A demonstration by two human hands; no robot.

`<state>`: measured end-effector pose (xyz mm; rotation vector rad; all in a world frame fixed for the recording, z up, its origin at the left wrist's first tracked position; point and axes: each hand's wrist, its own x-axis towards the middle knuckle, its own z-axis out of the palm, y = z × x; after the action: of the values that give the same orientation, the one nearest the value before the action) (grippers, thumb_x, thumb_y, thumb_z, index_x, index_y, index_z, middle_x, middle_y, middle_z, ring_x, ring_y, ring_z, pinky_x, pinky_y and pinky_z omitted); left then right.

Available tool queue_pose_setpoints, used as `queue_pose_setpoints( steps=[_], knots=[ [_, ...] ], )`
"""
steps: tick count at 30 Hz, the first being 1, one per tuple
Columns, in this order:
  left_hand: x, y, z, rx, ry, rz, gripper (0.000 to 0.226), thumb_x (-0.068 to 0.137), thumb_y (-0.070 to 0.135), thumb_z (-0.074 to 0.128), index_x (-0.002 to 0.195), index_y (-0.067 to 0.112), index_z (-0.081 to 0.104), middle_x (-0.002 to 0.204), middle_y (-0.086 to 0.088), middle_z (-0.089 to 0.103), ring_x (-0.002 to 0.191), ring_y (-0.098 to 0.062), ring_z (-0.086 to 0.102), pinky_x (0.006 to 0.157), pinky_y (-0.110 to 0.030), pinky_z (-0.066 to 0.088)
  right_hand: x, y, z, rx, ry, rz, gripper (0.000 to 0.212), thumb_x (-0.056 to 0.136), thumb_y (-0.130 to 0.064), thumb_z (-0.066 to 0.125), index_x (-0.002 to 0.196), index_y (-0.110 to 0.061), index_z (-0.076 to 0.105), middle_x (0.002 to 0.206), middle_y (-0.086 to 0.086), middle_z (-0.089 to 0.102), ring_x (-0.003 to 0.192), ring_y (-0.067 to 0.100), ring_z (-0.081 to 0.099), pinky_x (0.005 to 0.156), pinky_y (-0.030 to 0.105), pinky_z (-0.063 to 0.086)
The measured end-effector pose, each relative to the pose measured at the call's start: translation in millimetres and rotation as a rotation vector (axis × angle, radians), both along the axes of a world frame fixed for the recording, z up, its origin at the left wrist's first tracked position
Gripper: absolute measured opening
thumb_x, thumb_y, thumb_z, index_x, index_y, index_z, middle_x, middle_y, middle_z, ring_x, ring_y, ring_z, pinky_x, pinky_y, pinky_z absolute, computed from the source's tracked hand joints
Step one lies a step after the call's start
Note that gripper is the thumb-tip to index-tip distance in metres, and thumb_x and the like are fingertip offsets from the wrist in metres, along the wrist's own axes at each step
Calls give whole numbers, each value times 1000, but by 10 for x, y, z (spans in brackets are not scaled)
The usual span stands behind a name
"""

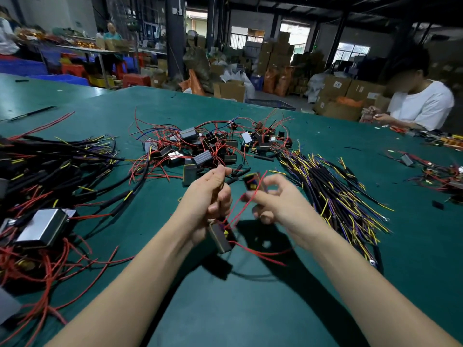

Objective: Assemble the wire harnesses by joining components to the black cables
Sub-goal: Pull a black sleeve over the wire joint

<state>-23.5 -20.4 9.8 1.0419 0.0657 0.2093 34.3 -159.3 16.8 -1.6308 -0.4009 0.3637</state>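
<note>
My left hand is curled round a black cable end; a black box component with red wires hangs just below that fist. My right hand pinches a second small black component with a yellow mark, its red wire running down toward the left hand. Both hands hover above the green table. A pile of loose box components with red wires lies beyond the hands. Black cables with yellow and purple leads lie to the right.
Assembled black cables with boxes and red wires are heaped at the left. A person in a white shirt works at the table's far right corner, with more parts near them. Cardboard boxes and crates fill the background.
</note>
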Motion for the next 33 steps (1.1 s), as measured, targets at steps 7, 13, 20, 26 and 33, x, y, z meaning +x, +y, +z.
queue_pose_setpoints(
  steps=[7,13,20,26,33],
  knots=[
    [32,-9,-33,7,81,-58,22,100,31,39,100,13,52,40,7,35,26,0,20,32,-13,9,204,-152,85,-518,-1128,-143,31,82,0,58,109,-15,57,91,4,56,85,23,50,74,36,42],
    [20,-90,-107,126,90,45,22,98,27,47,100,11,62,45,2,46,27,-3,26,30,-9,17,256,-192,63,-671,-394,95,22,84,-8,52,104,-17,55,79,11,66,78,31,67,77,42,54],
    [-6,-173,-178,257,29,146,20,96,19,54,102,4,64,57,-3,61,34,-11,45,33,-15,32,301,-368,-84,-805,-504,-38,22,87,-20,59,109,-21,65,91,-5,59,83,13,53,69,19,35],
    [32,-191,-253,451,-38,288,15,91,22,63,92,8,68,57,4,59,37,-11,47,37,-16,33,650,-727,181,-277,-518,-600,14,86,-10,59,91,-11,72,81,5,69,78,20,63,76,29,46],
    [78,-194,-255,448,-48,348,13,91,18,62,89,7,69,54,9,59,41,-9,49,38,-14,32,1128,-526,148,-823,-612,-400,15,84,-16,61,85,-15,76,81,6,69,86,24,61,78,32,50]
  ],
)
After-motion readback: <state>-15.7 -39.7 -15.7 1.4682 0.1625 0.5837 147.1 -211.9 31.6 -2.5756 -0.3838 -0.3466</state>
